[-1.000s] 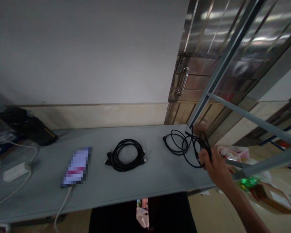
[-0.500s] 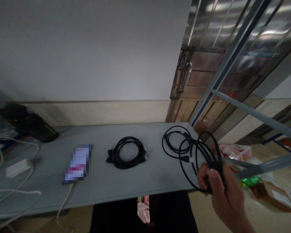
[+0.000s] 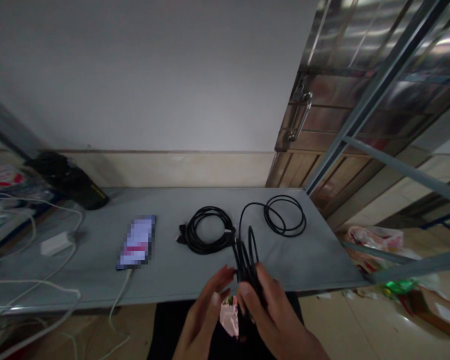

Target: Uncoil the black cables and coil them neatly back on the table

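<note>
My right hand [image 3: 264,307] is closed around a bunched black cable [image 3: 245,262] at the front of the table. From the bunch, one strand runs back and right into loose loops lying on the tabletop. My left hand [image 3: 206,312] is just left of the bunch, fingers bent and apart from the thumb, holding nothing I can see; whether its fingertips touch the cable I cannot tell. A second black cable [image 3: 191,235] lies coiled in a neat ring just behind my hands, its plugs showing at the left side.
A phone [image 3: 137,242] on a white lead lies to the left. Beyond it are a white adapter [image 3: 56,243], pale cords and a black bottle [image 3: 73,180] on its side. A metal frame post [image 3: 341,145] rises at the right; bags and a box [image 3: 437,310] are on the floor.
My right hand has carried the bunched cable left, from the table's right end to the middle. My left hand has come into view. The loose loops are spread differently on the tabletop.
</note>
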Demonstrator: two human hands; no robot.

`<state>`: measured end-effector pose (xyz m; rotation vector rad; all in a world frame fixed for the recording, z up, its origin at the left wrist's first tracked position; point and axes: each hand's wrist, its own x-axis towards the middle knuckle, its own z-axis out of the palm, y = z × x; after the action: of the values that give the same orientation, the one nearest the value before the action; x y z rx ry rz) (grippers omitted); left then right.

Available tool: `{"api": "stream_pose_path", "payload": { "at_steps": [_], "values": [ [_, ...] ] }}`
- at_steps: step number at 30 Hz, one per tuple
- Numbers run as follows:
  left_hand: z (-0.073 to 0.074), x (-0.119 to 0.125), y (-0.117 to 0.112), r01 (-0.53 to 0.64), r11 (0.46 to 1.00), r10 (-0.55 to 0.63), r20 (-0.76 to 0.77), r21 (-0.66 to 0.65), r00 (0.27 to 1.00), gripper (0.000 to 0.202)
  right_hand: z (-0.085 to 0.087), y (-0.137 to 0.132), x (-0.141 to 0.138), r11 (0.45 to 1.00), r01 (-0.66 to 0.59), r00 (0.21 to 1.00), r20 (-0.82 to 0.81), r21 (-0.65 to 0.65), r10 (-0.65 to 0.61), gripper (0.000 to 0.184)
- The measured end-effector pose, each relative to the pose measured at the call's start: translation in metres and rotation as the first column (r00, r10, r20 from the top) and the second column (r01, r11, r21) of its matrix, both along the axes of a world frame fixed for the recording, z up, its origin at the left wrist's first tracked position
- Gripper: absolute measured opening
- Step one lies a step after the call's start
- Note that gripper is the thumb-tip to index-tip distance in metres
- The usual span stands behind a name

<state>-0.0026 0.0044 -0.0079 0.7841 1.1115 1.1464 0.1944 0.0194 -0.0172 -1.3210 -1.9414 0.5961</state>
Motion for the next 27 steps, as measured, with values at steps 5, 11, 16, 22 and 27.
{"api": "stream_pose_path", "payload": {
  "at_steps": [5, 11, 16, 22, 27],
  "values": [
    [0.013, 0.01, 0.001, -0.026, 0.999, 0.028, 0.112, -0.018, 0.993, 0.063, -0.005, 0.008, -0.022, 0.988, -0.154, 0.981, 0.117, -0.009, 0.154, 0.042],
    [0.014, 0.014, 0.017, -0.105, 0.994, 0.108, 0.092, -0.043, 0.99, 0.054, -0.005, 0.006, -0.022, 0.957, -0.274, 0.945, 0.209, 0.097, 0.25, 0.04],
    [-0.001, 0.01, 0.02, -0.113, 0.987, 0.134, 0.2, -0.112, 0.971, 0.059, 0.006, 0.031, 0.03, 0.927, 0.033, 0.98, 0.169, 0.374, -0.103, 0.025],
    [-0.022, -0.009, 0.021, -0.071, 0.992, 0.093, 0.231, -0.1, 0.968, 0.063, -0.016, 0.101, 0.099, 0.909, 0.301, 0.921, 0.16, 0.287, -0.355, 0.038],
    [-0.021, -0.034, 0.017, -0.105, 0.986, 0.122, 0.127, -0.133, 0.984, 0.066, -0.017, 0.125, 0.124, 0.953, 0.23, 0.921, -0.273, -0.197, -0.278, 0.038]
  ]
}}
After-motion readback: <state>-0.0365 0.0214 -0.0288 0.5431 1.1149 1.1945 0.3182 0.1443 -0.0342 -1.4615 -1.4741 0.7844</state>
